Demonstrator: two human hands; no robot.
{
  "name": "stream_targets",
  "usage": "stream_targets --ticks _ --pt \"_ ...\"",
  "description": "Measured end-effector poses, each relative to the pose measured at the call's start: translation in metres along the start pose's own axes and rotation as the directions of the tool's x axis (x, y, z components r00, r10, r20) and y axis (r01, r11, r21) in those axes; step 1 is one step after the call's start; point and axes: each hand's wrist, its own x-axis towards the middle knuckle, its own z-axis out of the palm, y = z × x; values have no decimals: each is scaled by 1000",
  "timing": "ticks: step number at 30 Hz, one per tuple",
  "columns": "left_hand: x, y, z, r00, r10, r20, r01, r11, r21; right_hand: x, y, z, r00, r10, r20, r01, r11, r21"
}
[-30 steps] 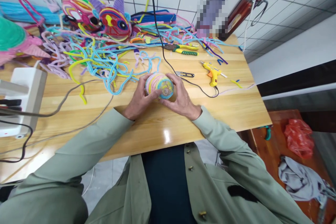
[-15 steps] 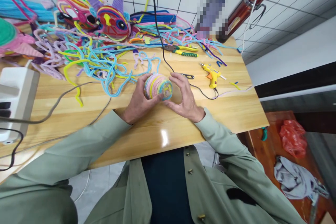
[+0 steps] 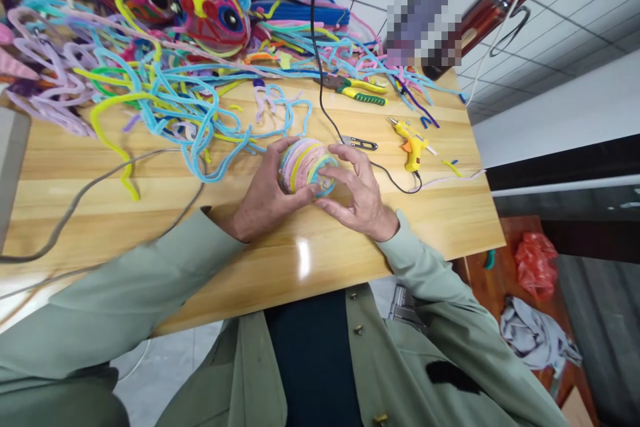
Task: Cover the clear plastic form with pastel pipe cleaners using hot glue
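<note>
A ball wound from pastel pipe cleaners [image 3: 303, 163], pink, yellow and blue, rests on the wooden table [image 3: 250, 267] between both hands. My left hand [image 3: 263, 197] cups its left side with the thumb pressed on the front. My right hand [image 3: 357, 193] holds its right side, fingers curled over the top and fingertips touching it.
A heap of loose coloured pipe cleaners [image 3: 165, 93] and pipe-cleaner fish heads [image 3: 210, 7] fill the table's far left. Snips [image 3: 360, 143], a yellow glue gun [image 3: 413, 147] and pliers [image 3: 357, 90] lie to the right. A black cable [image 3: 323, 100] runs down past the ball.
The ball has been turned in my hands, so its open end faces less toward me. My right fingers have shifted over it. The view has swung slightly left and closer.
</note>
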Motion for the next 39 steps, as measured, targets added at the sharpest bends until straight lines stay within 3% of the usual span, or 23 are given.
stream_targets --ticks 10,17,27,30,32,36,39 --pt "0 0 1 998 61 -10 -60 995 82 1 3 4 999 -37 -27 40 996 82" --pt "4 -1 -2 996 84 -13 -82 993 81 1 -5 0 998 61 9 -62 988 144" --pt "1 1 -3 999 32 -9 -31 997 67 1 -8 3 995 92 32 -94 992 89" --pt "1 0 -3 1000 17 -2 -16 999 50 4 -3 -8 997 59 -44 -54 993 109" --pt "1 0 -2 1000 2 -7 -1 999 32 7 9 -22 987 104 -122 -96 993 74" --pt "0 0 -2 999 -31 8 31 999 33 9 45 -58 889 347 -300 -378 924 -51" --pt "-1 0 -2 999 -11 36 9 999 43 6 72 -82 872 428 -239 -471 865 -171"
